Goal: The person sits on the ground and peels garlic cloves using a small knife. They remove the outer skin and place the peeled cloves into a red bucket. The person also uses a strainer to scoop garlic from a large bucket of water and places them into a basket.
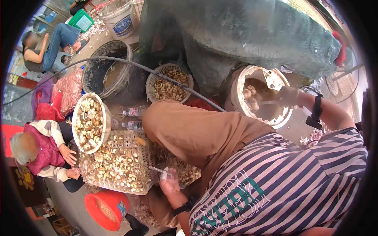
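My left hand (171, 183), with white tape around a finger, grips a small knife (159, 169) whose blade points at the crate. Peeled garlic cloves (118, 165) are scattered over the top of that plastic crate (144, 171). At the right, my right hand (291, 96) reaches over a white bucket (240, 88) with a ragged lining. Its fingers are blurred, so whether it holds anything is unclear. Garlic bulbs (250, 96) lie inside against the bucket's left side, beside brownish contents. A round basket of garlic (88, 126) rests tilted at the crate's far corner.
A co-worker's hands (68, 155) are at the crate's far side. A dark cable (153, 71) crosses in front of me. Nearby stand a black bin (130, 59), a basket of cloves (171, 85), a red bucket (119, 215) and water bottles (133, 125). Green netting (251, 29) hangs above.
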`<state>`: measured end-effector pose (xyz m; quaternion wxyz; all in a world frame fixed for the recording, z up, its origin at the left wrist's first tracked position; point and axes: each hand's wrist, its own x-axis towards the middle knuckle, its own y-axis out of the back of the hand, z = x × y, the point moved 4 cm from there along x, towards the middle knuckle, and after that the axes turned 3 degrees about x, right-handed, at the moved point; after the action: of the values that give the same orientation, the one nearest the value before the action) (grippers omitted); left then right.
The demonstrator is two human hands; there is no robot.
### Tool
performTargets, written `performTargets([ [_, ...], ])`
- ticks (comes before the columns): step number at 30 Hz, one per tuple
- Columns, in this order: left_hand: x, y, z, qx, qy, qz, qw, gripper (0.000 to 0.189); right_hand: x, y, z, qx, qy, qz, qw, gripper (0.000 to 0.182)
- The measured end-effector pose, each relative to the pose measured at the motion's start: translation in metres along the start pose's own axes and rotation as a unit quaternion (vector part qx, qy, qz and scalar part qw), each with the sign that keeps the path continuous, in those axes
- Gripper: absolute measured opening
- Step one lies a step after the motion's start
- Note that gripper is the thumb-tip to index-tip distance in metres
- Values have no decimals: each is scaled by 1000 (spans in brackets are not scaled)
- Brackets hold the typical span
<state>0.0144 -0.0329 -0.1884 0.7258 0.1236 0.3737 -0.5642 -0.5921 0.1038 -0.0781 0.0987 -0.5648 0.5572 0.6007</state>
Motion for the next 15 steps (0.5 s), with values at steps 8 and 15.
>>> performTargets([
  [8,0,-13,1,4,11,-12,1000,24,-33,21,11,-48,36,27,998,30],
  [15,1,-13,1,12,3,-12,1000,24,-41,39,20,-157,134,80,975,23],
])
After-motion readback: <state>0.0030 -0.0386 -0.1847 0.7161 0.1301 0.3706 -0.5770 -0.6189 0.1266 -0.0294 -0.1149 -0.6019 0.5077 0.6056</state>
